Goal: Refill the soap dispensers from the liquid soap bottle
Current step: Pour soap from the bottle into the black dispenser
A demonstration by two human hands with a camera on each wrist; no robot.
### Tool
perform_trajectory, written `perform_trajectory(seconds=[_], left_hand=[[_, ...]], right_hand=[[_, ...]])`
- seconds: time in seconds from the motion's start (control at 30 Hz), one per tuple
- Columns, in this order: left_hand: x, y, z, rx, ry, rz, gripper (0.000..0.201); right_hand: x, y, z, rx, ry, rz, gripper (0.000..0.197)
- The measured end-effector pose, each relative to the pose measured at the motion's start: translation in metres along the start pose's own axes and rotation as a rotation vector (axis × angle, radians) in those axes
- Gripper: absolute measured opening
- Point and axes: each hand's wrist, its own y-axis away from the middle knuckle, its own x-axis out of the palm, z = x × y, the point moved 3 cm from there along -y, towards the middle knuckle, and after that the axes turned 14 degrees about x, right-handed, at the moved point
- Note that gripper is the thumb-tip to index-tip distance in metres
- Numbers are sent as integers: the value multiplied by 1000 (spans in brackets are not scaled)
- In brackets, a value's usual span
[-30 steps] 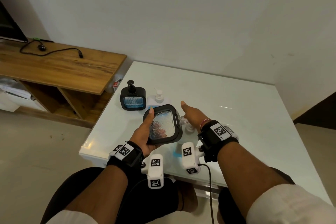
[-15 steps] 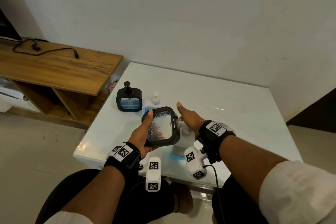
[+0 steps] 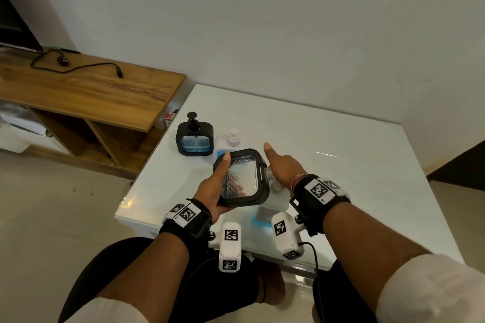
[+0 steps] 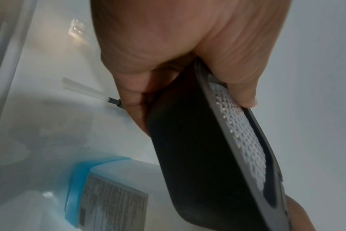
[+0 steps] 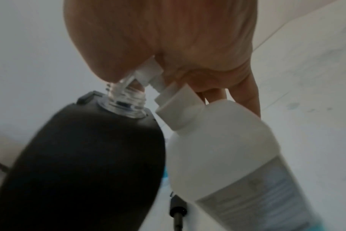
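Observation:
My left hand (image 3: 215, 189) grips a black soap dispenser (image 3: 241, 178) with a clear textured window, tilted on its side above the table. Its pump is off. The bare clear neck (image 5: 124, 101) sits against the white nozzle (image 5: 148, 73) of the liquid soap bottle (image 3: 273, 202). That bottle is white with a blue base (image 4: 79, 179) and stands near the front edge. My right hand (image 3: 283, 168) presses down on the bottle's pump head with the palm, fingers straight. In the left wrist view a black pump with a white tube (image 4: 93, 92) lies on the table behind my fingers.
A second black dispenser (image 3: 195, 141) with blue liquid and its pump on stands at the white table's (image 3: 354, 165) left side. A small white pump bottle (image 3: 232, 139) is beside it. A wooden shelf (image 3: 91, 94) with a cable stands to the left.
Both hands, the tilted dispenser and the soap bottle keep the same pose against each other. Only the head view has drifted slightly.

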Motion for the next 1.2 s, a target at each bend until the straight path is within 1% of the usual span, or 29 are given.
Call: perform_trajectory(seconds=[0.1, 0.3, 0.4, 0.53, 0.6, 0.73, 0.8, 0.97, 1.13, 1.2], left_hand=[[-1, -2, 1, -3, -5, 4, 87], [1, 0, 0, -4, -4, -7, 79], [1, 0, 0, 2, -12, 1, 80], [0, -1, 0, 6, -51, -21, 67], [0, 0, 1, 6, -55, -29, 65], [-1, 2, 0, 3, -45, -24, 68], [0, 1, -1, 1, -28, -11, 66], [2, 1, 2, -2, -33, 29, 82], [3, 3, 2, 14, -35, 32, 79], [2, 2, 1, 18, -40, 20, 80]], right_hand=[[3, -1, -3, 26, 38, 3, 80], [-1, -3, 0, -23, 0, 57, 81], [0, -4, -2, -25, -14, 29, 78], [4, -10, -8, 18, 39, 3, 79], [2, -13, -7, 10, 16, 17, 81], [-3, -11, -5, -18, -52, 51, 79], [-3, -10, -6, -13, -41, 18, 78], [6, -11, -8, 3, 23, -5, 76], [-1, -7, -7, -34, -30, 22, 76], [0, -6, -6, -39, -30, 10, 73]])
